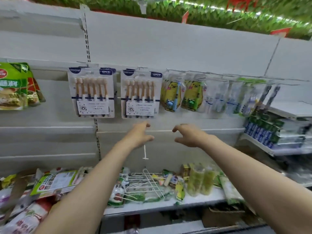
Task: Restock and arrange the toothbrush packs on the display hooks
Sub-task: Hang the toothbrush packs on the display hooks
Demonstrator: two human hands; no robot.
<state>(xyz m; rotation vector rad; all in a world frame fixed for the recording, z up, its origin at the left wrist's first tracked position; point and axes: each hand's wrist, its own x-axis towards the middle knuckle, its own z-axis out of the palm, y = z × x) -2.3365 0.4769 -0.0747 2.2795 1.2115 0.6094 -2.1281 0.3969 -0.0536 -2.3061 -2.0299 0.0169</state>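
Two stacks of six-piece toothbrush packs hang on hooks on the white back panel: a left stack (92, 92) and a right stack (140, 94). To their right hang yellow children's toothbrush packs (172, 95) and several clear packs (217, 97). My left hand (141, 135) is raised just below the right six-piece stack, fingers loosely curved, holding nothing. My right hand (190, 135) is level with it, a little to the right, also empty with relaxed fingers. Neither hand touches a pack.
A bare white hook (144, 152) sticks out of the panel below my left hand. The lower shelf (194, 200) holds loose white wire hooks (146, 181) and assorted packets. Green food bags (15, 86) hang at left. Boxed goods (265, 130) fill a shelf at right.
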